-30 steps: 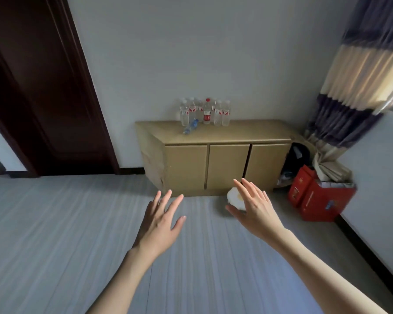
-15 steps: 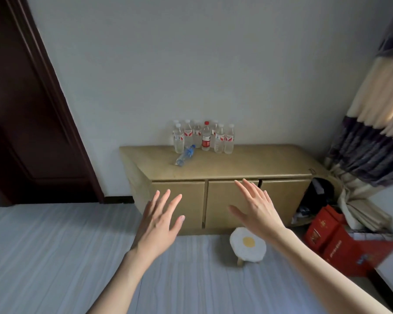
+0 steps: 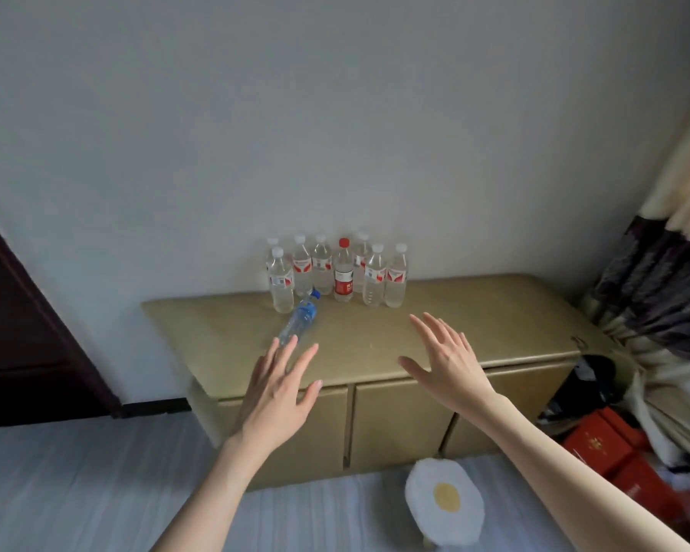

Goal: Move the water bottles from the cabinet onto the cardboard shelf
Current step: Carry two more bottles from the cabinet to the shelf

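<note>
Both hands are held out over the front part of the cabinet, palms down, and nothing is held in either. The left hand has its fingers straight and spread apart; its fingertips are seen just before the base of the lying bottle, but whether they touch it cannot be told. The right hand is also spread, thumb out to the left, at about 3 o'clock from the left hand and well apart from it.

The bottles are all on the cabinet top, at 12 o'clock from the hands. The standing bottles are grouped against the wall, close together, most with white caps and red-and-white labels. One among them, the red bottle, has a red cap and a fully red label. The writing on the labels is too small and blurred to be read, so no brand can be given. The lying bottle has a blue cap and a blue label; it is on its side, cap pointing to about 1 o'clock, towards the group.

The cabinet is yellowish, with three doors on its front. On the floor at 5 o'clock from it a stool shaped like a fried egg is seen. Red boxes with gold marks, not readable, are at 4 o'clock, below a striped curtain. A dark door is at 9 o'clock. The cardboard shelf is not in view.
</note>
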Motion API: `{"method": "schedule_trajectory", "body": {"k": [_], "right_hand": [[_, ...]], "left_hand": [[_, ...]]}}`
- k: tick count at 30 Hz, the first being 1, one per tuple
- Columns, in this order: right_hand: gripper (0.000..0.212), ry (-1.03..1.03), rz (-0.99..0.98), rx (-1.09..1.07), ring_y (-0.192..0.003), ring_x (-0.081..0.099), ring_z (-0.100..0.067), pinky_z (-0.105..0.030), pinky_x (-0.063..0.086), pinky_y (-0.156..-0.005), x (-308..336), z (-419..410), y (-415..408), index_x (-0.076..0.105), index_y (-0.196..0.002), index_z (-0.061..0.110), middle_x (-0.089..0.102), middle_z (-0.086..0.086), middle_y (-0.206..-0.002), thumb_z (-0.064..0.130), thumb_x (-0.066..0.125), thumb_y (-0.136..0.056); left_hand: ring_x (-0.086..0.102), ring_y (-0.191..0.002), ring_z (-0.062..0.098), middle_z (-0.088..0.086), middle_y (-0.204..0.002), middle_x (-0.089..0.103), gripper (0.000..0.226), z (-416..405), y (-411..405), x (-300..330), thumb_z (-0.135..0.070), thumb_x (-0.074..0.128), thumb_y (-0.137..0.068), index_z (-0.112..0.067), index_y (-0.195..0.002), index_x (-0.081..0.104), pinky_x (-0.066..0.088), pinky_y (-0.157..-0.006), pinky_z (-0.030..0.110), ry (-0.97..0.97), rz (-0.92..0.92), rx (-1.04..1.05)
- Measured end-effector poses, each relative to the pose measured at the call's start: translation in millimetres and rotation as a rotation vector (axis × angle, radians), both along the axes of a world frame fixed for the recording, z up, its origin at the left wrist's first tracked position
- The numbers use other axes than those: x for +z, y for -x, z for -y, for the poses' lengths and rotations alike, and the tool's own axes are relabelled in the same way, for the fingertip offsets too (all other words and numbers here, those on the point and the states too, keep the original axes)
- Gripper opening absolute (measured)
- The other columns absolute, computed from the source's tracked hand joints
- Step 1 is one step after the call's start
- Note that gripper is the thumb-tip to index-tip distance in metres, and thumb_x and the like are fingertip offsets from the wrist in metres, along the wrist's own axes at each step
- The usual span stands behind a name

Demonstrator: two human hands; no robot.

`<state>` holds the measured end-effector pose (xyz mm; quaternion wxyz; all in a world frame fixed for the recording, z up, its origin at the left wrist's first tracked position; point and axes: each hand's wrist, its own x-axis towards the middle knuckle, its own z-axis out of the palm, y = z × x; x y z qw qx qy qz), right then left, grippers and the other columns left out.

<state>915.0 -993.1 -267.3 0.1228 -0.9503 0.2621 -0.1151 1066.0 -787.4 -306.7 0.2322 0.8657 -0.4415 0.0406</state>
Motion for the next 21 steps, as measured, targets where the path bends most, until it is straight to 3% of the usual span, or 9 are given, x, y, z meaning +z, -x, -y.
{"method": "schedule_trajectory", "body": {"k": [6, 14, 21], "right_hand": [[0.069, 0.004, 0.006, -0.039, -0.142, 0.013, -0.022, -0.041, 0.011, -0.116, 4.9, 69.3, -81.0, 0.013, -0.145, 0.026, 0.016, -0.002, -0.155, 0.053, 0.043, -0.089], [0.067, -0.061, -0.059, -0.118, -0.142, 0.012, -0.021, -0.041, 0.009, -0.116, -29.2, 168.8, -148.2, 0.013, -0.145, 0.026, 0.016, -0.002, -0.155, 0.049, 0.043, -0.09], [0.066, -0.133, -0.094, -0.108, -0.139, 0.022, -0.025, -0.039, 0.019, -0.114, -60.3, 279.7, -218.4, 0.019, -0.144, 0.02, 0.023, -0.006, -0.152, 0.043, 0.047, -0.089]], "left_hand": [[0.01, -0.141, 0.025, 0.006, -0.152, 0.021, 0.072, 96.4, -87.5, 23.3, -0.059, 0.014, -0.076, -0.028, -0.139, 0.029, 0.006, -0.112, 0.033, 0.021, 0.006, -0.081], [-0.001, -0.141, 0.022, 0.002, -0.154, 0.01, 0.071, 199.3, -164.2, -18.3, -0.061, 0.012, -0.077, -0.031, -0.141, 0.017, 0.002, -0.114, 0.036, -0.116, -0.048, -0.163], [0.0, -0.142, 0.021, -0.001, -0.154, 0.005, 0.056, 311.2, -227.0, -33.6, -0.035, 0.038, -0.094, -0.031, -0.142, 0.011, 0.002, -0.114, 0.036, -0.157, -0.128, -0.145]]}}
